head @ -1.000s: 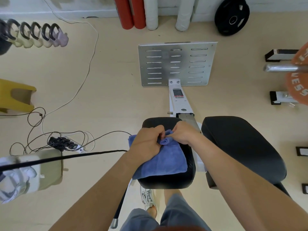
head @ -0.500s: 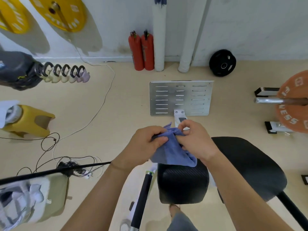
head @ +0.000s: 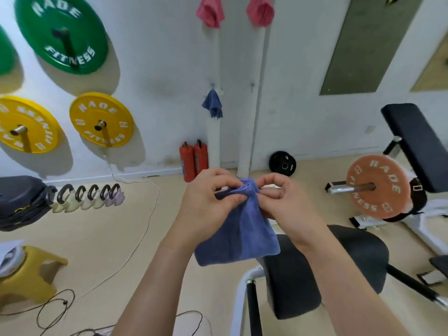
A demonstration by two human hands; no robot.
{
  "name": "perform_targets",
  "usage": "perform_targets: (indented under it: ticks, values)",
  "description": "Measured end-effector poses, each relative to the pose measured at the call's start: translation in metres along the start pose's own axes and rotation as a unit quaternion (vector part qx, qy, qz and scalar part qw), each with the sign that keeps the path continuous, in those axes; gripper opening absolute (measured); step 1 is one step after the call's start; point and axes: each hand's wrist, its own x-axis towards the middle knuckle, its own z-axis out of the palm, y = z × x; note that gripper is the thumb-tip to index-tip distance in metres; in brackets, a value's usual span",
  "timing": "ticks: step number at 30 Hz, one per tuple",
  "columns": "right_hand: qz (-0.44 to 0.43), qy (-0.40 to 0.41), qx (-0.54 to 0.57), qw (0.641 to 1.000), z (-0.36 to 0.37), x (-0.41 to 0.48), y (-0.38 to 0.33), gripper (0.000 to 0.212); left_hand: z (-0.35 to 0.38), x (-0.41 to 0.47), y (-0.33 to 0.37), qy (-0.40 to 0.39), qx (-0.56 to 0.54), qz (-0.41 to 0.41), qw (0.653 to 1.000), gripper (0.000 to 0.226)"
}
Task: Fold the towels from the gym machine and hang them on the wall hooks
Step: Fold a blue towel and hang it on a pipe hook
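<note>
Folded blue towel point(head: 238, 236) held up in mid-air, hanging from bunched top edge. Lower corner overlaps black seat pad point(head: 293, 282) in view, contact unclear. Left hand point(head: 206, 204) grips top edge, fingers curled over cloth. Right hand point(head: 283, 202) pinches same edge just beside left, thumb and forefinger closed on it. Wall ahead: second blue towel point(head: 212, 105) hangs from wall hook point(head: 212, 85), bare hook point(head: 252, 86) beside it, pink towels point(head: 210, 12) higher up.

Bare wall hook point(head: 252, 86) with open white wall to its right, hung towel point(head: 212, 106) just left of the hook, pink towel point(head: 260, 9) high above it, fire extinguishers point(head: 194, 158) and black weight plate point(head: 282, 163) on the floor well below it, clear air in front of the hook.
</note>
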Motion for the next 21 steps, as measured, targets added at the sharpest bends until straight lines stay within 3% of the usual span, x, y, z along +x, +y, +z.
perform_targets:
  ticks: [2, 7, 10, 12, 15, 17, 21]
  values:
    - [-0.037, 0.015, -0.039, 0.998, 0.004, -0.019, -0.019, 0.012, -0.019, 0.001, 0.017, -0.016, 0.01, 0.02, 1.0, 0.014]
    - [-0.119, 0.014, -0.087, 0.989, 0.0, -0.05, -0.06, 0.027, -0.054, 0.013, 0.06, -0.173, -0.074, 0.041, 0.981, 0.008]
    - [-0.177, 0.019, -0.135, 0.975, -0.009, -0.058, -0.075, 0.017, -0.057, 0.019, 0.068, -0.15, -0.169, 0.028, 0.974, 0.025]
    - [-0.199, -0.002, -0.171, 0.965, -0.019, -0.065, -0.081, 0.007, -0.055, 0.019, 0.073, -0.115, -0.227, 0.024, 0.967, 0.022]
    - [-0.175, -0.101, -0.236, 0.95, -0.042, -0.076, -0.077, 0.038, -0.055, 0.018, 0.078, -0.058, -0.273, 0.01, 0.96, 0.013]
    - [-0.15, -0.13, -0.306, 0.931, -0.055, -0.079, -0.066, 0.051, -0.057, 0.017, 0.081, -0.03, -0.268, 0.0, 0.963, 0.018]
    - [-0.161, -0.104, -0.363, 0.912, -0.072, -0.073, -0.057, 0.029, -0.056, 0.006, 0.078, -0.001, -0.18, 0.006, 0.984, 0.012]
